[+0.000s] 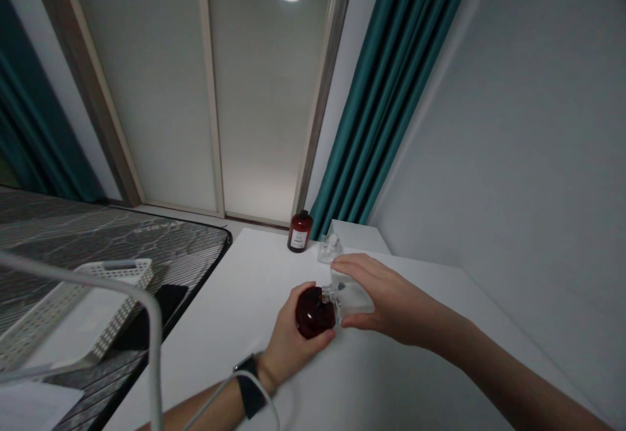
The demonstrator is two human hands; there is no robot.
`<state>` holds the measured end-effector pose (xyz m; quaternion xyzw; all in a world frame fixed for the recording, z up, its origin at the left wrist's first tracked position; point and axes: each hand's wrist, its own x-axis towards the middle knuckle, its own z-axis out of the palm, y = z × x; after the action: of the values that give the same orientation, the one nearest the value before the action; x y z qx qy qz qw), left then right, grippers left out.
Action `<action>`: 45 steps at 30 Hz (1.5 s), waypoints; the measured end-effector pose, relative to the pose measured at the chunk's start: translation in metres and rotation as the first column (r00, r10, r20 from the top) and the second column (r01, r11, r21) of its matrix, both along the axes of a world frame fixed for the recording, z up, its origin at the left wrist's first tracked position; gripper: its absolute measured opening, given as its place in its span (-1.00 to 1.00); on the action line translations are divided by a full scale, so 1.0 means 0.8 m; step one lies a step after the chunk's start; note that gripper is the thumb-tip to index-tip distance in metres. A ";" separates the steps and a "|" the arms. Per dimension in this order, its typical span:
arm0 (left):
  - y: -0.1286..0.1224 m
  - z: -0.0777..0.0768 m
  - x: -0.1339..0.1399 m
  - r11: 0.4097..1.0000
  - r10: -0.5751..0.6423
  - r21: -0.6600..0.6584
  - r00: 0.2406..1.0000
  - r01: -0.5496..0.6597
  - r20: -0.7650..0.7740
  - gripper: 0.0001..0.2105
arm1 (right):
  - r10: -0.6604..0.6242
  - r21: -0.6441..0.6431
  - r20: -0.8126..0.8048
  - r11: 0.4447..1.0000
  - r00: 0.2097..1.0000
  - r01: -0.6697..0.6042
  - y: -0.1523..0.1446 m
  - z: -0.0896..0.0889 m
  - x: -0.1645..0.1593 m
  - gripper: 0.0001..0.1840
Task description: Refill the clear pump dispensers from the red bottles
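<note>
My left hand [289, 334] is wrapped round a dark amber bottle [312, 315], which is tipped over so its clear threaded neck points right. My right hand [388, 295] grips a clear, squarish container [353, 297] between thumb and fingers, its side turned toward the bottle's neck. Neck and container meet or nearly meet; I cannot tell whether they touch. Both are held over the white table [235, 313]. Behind them stands a second amber bottle [298, 238], upright, with a black cap and a white label.
Just beyond my right hand sits a small clear object [330, 247], beside a white box [360, 237] at the table's far edge. To the left, a white perforated basket [122, 307] rests on a grey patterned surface. A pale curved bar [155, 353] crosses the left foreground.
</note>
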<state>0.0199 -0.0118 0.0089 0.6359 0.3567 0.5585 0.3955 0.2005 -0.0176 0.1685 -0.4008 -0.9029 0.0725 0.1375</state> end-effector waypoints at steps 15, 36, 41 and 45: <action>-0.001 0.002 -0.001 1.000 -0.006 0.006 1.000 0.006 -0.001 -0.39 | 0.004 -0.012 0.028 1.000 1.000 -0.004 0.001 0.002 0.000 -0.20; 0.000 0.002 -0.001 0.998 -0.051 -0.032 0.999 0.051 -0.002 -0.38 | 0.019 -0.006 0.047 1.000 0.999 -0.019 0.003 0.001 0.002 -0.18; -0.001 -0.001 -0.001 0.998 -0.047 -0.029 0.999 0.047 -0.006 -0.37 | 0.031 0.006 0.057 0.999 0.998 -0.031 0.004 0.001 0.002 -0.16; 0.000 -0.002 -0.001 0.998 -0.060 -0.031 0.998 0.060 0.000 -0.37 | 0.039 0.011 0.050 0.999 0.998 -0.040 0.004 0.001 0.002 -0.18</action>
<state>0.0190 -0.0120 0.0071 0.6404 0.3463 0.5405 0.4217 0.2023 -0.0142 0.1697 -0.3837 -0.9142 0.0597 0.1161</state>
